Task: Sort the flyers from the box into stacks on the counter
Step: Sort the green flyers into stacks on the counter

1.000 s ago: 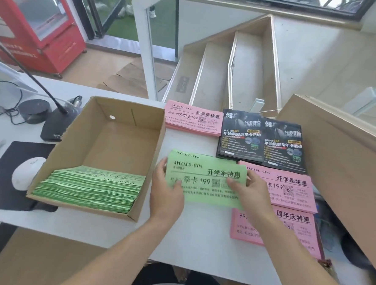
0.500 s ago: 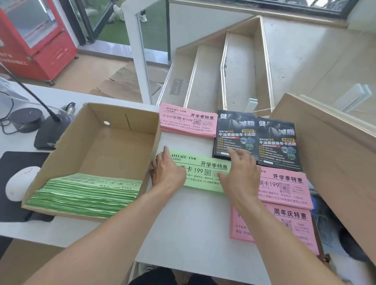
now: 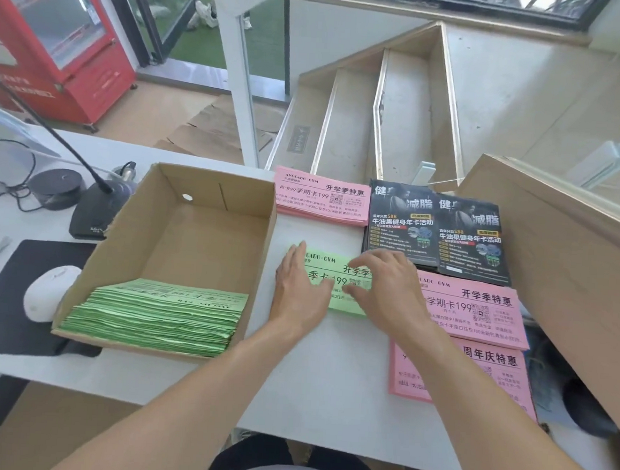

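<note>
White counter [image 3: 314, 373] beside the cardboard box [image 3: 198, 249]: you've just laid the green flyer [image 3: 329, 276] down that you held up a second ago, left hand [image 3: 299, 288] flat on it, right hand [image 3: 385, 290] lightly curled, squaring a new green stack

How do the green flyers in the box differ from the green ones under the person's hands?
The green flyers in the box form a thick pile with their print facing away; the green flyers on the counter are a far thinner lot, print facing the person, with the left hand and right hand on them. Both share colour and print.
</note>
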Demonstrator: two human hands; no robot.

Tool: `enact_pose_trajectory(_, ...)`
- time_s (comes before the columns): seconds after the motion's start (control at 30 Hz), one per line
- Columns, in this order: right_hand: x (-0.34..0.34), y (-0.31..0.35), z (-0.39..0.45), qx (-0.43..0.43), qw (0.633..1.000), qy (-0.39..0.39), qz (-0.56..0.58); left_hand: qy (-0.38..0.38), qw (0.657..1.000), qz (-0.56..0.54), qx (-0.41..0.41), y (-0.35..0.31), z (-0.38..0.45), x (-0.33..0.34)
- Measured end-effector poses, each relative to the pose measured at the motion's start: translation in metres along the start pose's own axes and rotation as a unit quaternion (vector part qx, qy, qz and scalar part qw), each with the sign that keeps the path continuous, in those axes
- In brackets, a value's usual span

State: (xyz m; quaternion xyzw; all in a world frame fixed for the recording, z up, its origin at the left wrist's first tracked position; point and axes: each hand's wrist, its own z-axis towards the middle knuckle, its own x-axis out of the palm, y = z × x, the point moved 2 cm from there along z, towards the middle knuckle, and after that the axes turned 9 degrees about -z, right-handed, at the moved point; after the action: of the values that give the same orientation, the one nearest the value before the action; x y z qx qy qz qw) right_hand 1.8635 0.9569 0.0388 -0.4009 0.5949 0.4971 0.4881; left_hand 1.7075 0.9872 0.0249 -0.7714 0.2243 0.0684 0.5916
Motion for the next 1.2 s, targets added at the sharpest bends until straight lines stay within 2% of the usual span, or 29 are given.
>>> enact_pose_trajectory(0.07, -0.008, 0.02, 0.002, -0.041, 0.989, -0.102, 0.099, -0.023, 0.995, -0.068, 0.075, -0.012, -0.027, -0.008)
enact_pose_trajectory(0.13, -0.016, 0.048, 0.002, -0.078, 0.967, -0.145, 0.193, -0.046, 0.981, -0.119, 0.149, -0.024, -0.053, -0.028)
enact_pose_trajectory(0.2, -0.018, 0.082, 0.0, -0.107, 0.952, -0.125, 0.256, -0.079, 0.961, -0.149, 0.218, -0.032, -0.069, -0.059)
enact_pose_trajectory(0.27, -0.015, 0.117, -0.001, -0.156, 0.943, -0.07, 0.285, -0.141, 0.949, -0.136, 0.246, -0.026, -0.072, -0.097)
enact_pose_trajectory(0.33, -0.009, 0.15, -0.001, -0.211, 0.944, 0.045, 0.25, -0.209, 0.947, -0.07, 0.233, -0.007, -0.066, -0.137)
enact_pose_trajectory(0.4, 0.001, 0.18, -0.001, -0.254, 0.945, 0.143, 0.151, -0.247, 0.948, 0.017, 0.198, 0.02, -0.056, -0.174)
enact_pose_trajectory(0.5, 0.014, 0.21, 0.002, -0.273, 0.941, 0.199, 0.036, -0.252, 0.943, 0.15, 0.158, 0.06, -0.046, -0.212)
enact_pose_trajectory(0.63, 0.025, 0.222, 0.013, -0.249, 0.929, 0.272, -0.003, -0.234, 0.932, 0.225, 0.159, 0.088, -0.043, -0.225)
enact_pose_trajectory(0.77, 0.023, 0.223, 0.023, -0.239, 0.924, 0.299, -0.004, -0.225, 0.93, 0.244, 0.156, 0.089, -0.04, -0.22)
enact_pose_trajectory(0.9, 0.027, 0.231, 0.027, -0.273, 0.908, 0.304, -0.093, -0.228, 0.929, 0.246, 0.157, 0.088, -0.042, -0.22)
enact_pose_trajectory(1.2, 0.016, 0.228, 0.038, -0.242, 0.908, 0.342, -0.026, -0.211, 0.927, 0.266, 0.158, 0.089, -0.044, -0.222)
